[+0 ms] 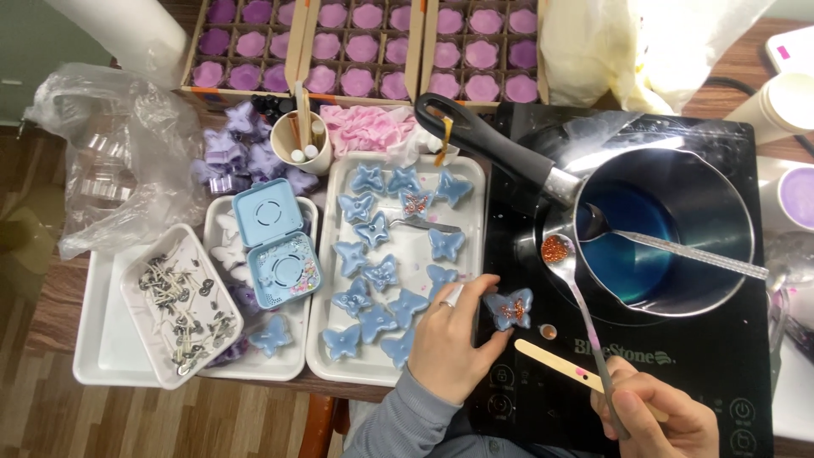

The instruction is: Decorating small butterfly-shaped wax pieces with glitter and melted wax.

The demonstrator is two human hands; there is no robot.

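I'm watching the left hand [454, 339], low in the frame just left of centre, pinching a blue butterfly candle [509, 308] between thumb and fingers; that grip is closed on its left edge, keeping it flat on the black induction hob [678, 373]. Orange glitter is already sitting on the middle of the butterfly. The right hand [657, 416], at the bottom right, is wrapped closed around the handle of a long spoon [577, 288], whose bowl, heaped with orange glitter [555, 248], is hovering up and to the right of the candle, beside the saucepan [670, 225] of blue wax. A wooden stick [560, 363] is lying on the hob just below.

My call: I'm wanting the spoon level while it's travelling, then tipping it gently right over the wings, tapping rather than pouring, with the left fingers staying clear of the top face. The white tray [326, 360] of plain blue butterflies is waiting just left of the hand.
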